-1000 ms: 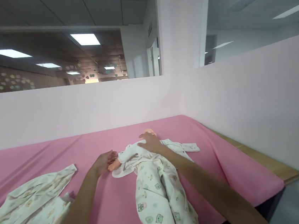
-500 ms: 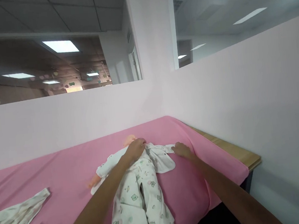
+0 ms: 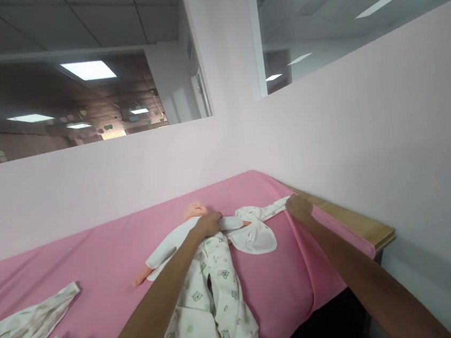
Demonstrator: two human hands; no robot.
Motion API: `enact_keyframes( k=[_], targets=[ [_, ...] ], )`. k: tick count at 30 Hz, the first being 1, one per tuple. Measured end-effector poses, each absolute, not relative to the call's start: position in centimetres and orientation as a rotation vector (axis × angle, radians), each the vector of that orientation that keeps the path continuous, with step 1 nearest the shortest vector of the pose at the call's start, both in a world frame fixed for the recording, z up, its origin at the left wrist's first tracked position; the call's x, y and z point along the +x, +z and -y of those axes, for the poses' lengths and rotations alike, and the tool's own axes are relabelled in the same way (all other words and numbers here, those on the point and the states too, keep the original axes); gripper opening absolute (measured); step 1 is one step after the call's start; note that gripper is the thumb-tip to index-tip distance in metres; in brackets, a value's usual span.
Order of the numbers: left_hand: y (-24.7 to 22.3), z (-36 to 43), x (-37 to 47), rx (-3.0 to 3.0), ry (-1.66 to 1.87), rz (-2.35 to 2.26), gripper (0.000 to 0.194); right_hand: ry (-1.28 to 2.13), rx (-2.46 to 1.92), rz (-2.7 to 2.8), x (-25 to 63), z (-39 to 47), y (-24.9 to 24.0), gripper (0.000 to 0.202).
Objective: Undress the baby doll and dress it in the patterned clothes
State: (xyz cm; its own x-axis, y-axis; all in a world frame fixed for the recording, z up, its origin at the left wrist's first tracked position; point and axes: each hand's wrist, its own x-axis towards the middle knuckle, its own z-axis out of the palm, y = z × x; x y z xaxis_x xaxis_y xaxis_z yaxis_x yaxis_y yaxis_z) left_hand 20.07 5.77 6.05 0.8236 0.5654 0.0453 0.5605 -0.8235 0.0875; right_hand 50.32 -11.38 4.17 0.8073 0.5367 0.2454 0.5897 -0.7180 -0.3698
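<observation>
A baby doll (image 3: 194, 210) lies on its back, wearing a white undershirt and white printed trousers (image 3: 219, 299). My left hand (image 3: 210, 224) rests closed on the doll's chest near its shoulder; what its fingers grip is hidden. To the right, my right hand (image 3: 299, 208) pinches the sleeve end of a white printed baby jacket (image 3: 256, 235), the sleeve pulled out straight. The doll's arm on that side, in a white sleeve, lies over the jacket with its small hand showing. The doll's other arm stretches out to the left.
The doll lies on a pink sheet (image 3: 110, 262) over a table whose wooden edge (image 3: 352, 220) shows at the right. More printed baby clothes (image 3: 28, 329) lie at the lower left. White walls with windows meet behind the table.
My right hand has moved right, drawing the jacket sleeve off the doll's arm, which now shows in its white undershirt sleeve. My left hand stays at the chest.
</observation>
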Motion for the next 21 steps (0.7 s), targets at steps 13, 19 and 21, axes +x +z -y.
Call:
enact_keyframes(
  k=[13,19,21],
  targets=[
    [3.8,-1.6,27.2,3.041,0.053,-0.781,0.025,-0.266,-2.327,1.278,35.7,8.0,0.5,0.039],
    [3.1,-1.5,27.6,3.002,0.084,-0.825,0.036,-0.215,-2.375,1.220,37.1,8.2,-0.7,0.032],
    [3.2,-1.6,27.4,2.988,0.096,-0.845,0.043,-0.193,-2.418,1.141,38.2,8.5,-0.6,0.033]
  ],
)
